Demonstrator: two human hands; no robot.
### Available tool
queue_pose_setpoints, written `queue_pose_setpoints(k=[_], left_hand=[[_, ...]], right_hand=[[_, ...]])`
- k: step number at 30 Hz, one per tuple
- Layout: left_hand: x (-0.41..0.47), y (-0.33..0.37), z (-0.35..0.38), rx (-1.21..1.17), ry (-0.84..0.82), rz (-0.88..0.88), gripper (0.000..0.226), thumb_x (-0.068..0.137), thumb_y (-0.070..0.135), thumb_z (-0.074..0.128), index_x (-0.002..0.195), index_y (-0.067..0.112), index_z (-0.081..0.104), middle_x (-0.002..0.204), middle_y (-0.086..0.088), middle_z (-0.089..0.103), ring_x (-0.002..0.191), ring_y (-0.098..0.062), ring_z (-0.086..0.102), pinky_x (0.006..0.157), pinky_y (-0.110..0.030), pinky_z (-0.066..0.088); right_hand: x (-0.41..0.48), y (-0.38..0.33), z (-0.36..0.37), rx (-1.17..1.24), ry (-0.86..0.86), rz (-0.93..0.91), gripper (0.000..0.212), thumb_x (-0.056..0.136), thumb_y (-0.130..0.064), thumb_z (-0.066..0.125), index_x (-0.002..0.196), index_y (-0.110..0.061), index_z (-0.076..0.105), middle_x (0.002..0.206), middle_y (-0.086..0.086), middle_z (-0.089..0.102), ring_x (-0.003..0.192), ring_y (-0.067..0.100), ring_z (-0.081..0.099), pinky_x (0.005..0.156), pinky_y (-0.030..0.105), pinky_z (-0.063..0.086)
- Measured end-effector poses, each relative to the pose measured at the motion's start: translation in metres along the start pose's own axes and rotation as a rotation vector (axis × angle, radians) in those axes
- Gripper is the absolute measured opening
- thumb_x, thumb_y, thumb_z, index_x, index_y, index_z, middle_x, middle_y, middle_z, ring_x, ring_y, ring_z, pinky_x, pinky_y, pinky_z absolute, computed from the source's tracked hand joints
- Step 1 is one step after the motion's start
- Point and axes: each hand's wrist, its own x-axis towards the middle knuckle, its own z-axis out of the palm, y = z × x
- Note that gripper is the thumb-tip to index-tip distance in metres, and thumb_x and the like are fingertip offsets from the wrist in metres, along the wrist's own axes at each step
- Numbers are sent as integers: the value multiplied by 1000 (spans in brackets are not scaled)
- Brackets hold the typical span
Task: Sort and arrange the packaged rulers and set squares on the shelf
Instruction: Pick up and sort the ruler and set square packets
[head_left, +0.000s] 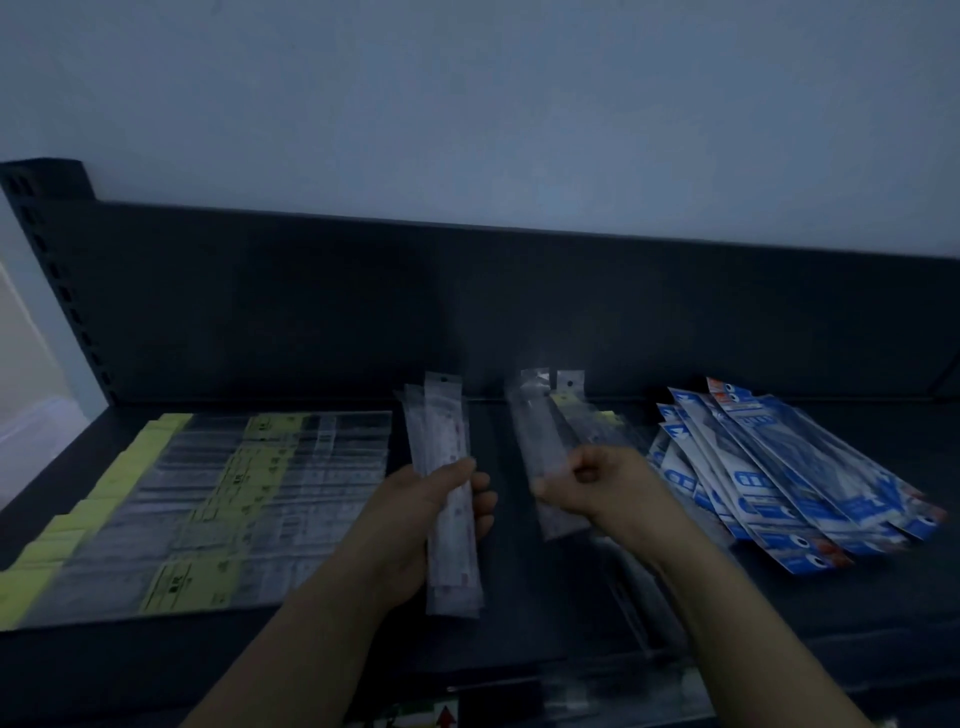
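Clear ruler pkts (451, 499), red print, blurry

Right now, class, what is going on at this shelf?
A person is sorting packaged rulers on a dark shelf. The left hand grips a stack of clear packs; the right hand holds another clear bundle. Yellow-labelled packs lie in overlapping rows on the left, and blue-and-white packs sit in a loose pile on the right.

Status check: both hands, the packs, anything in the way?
Left hand grips clear plastic ruler sleeves. Right hand grips another clear bundle. Yellow-labelled row left, blue-and-white pile right, neither touched.
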Motion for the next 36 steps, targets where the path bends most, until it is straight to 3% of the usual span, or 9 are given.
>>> queue_pose_setpoints(k=[2,4,9,14,19,24,29,32,36], left_hand=[[-3,0,7,-13,-78,4,25,86,17,66,104,-1,64,89,-15,72,76,-22,69,63,-31,59],[-6,-1,14,-3,-125,11,22,88,13,62,105,-1,64,90,-18,73,76,-27,70,61,-35,59],[-1,-8,16,-91,-85,31,26,93,8,55,116,-1,60,104,-17,72,89,-24,70,70,-37,61],[-2,-18,25,-99,-165,14,22,95,12,50,114,5,60,102,-9,74,87,-18,72,69,-35,60],[-4,-20,27,-156,-54,26,25,96,8,47,118,-3,55,96,-16,72,76,-24,73,61,-35,60],[-6,-19,22,10,55,-8,30,96,12,44,110,-8,61,76,-12,71,58,-16,66,50,-25,56],[-13,-22,26,62,81,4,24,95,9,44,101,-6,62,82,-17,69,63,-21,64,51,-28,58],[-13,-26,28,49,86,0,25,94,9,45,109,-7,60,89,-20,72,68,-24,69,54,-32,58],[-15,-38,39,14,117,7,22,95,7,44,107,-5,58,93,-21,72,78,-29,70,57,-36,59]], right_hand=[[-11,-5,11,202,-138,15,13,77,-6,75,82,-6,62,65,3,63,48,2,57,44,14,42],[-14,2,22,114,-203,-14,22,75,-12,78,88,-3,63,72,10,63,59,13,59,55,23,48],[-18,17,19,-8,-71,-119,30,79,-24,75,101,-7,62,91,9,64,80,11,59,75,28,51],[-35,23,20,186,-255,-43,23,94,-16,54,106,1,64,92,9,70,80,12,65,70,25,54],[-25,33,-22,-464,256,-134,19,89,-28,64,100,-12,67,91,-1,67,81,9,61,74,25,48],[-17,43,-36,-826,165,-37,47,73,-49,73,104,-14,64,112,5,53,92,19,57,75,28,48],[-26,37,-42,-878,115,-53,36,73,-54,69,79,-20,57,89,0,58,78,16,57,68,28,47],[-36,38,-42,-929,41,-56,34,74,-54,68,84,-24,57,78,-7,59,75,12,53,64,25,39],[-29,43,-49,-673,-60,35,22,79,-41,71,87,-23,62,78,-7,62,70,7,56,59,24,42]])
